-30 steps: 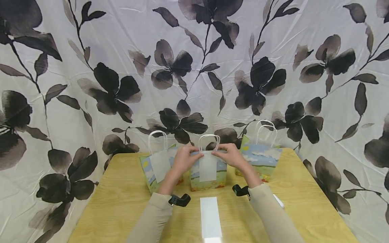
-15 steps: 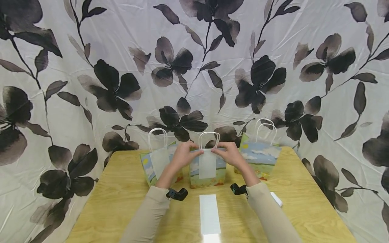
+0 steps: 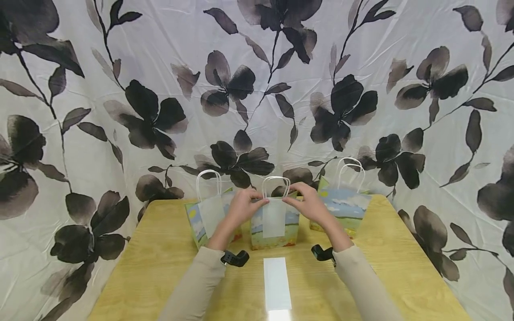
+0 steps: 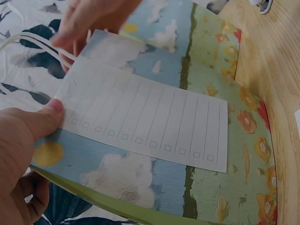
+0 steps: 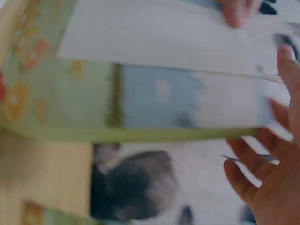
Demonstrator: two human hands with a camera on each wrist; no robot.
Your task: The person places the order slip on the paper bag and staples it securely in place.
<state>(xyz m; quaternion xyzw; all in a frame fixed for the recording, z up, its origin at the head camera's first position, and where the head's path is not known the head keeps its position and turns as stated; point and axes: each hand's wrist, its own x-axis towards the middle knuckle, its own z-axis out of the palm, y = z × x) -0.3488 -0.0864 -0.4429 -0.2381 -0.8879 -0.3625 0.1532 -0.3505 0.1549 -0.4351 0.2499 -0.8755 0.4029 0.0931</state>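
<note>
A paper gift bag (image 3: 258,243) printed with sky, clouds and flowers stands in the middle of the table, its white handles up. Against its front lies a white checklist sheet (image 4: 145,119) with ruled lines and small boxes. My left hand (image 3: 243,206) pinches the top edge of bag and sheet, thumb (image 4: 52,110) in front and fingers behind. At the top right corner of the bag is my right hand (image 3: 309,204). In the right wrist view its thumb (image 5: 287,65) and fingers are spread apart around the bag's edge, and blurred.
A similar bag with a sheet (image 3: 210,214) stands at the left, and another bag (image 3: 345,205) at the right. One more white paper strip (image 3: 277,283) lies nearer on the wooden table (image 3: 152,272). A white object with a metal end (image 4: 263,4) sits beyond the bags.
My right hand has shifted slightly right and its thumb has slid away from the sheet's top. The left hand stays at the same spot. The right sleeve now covers the white object.
</note>
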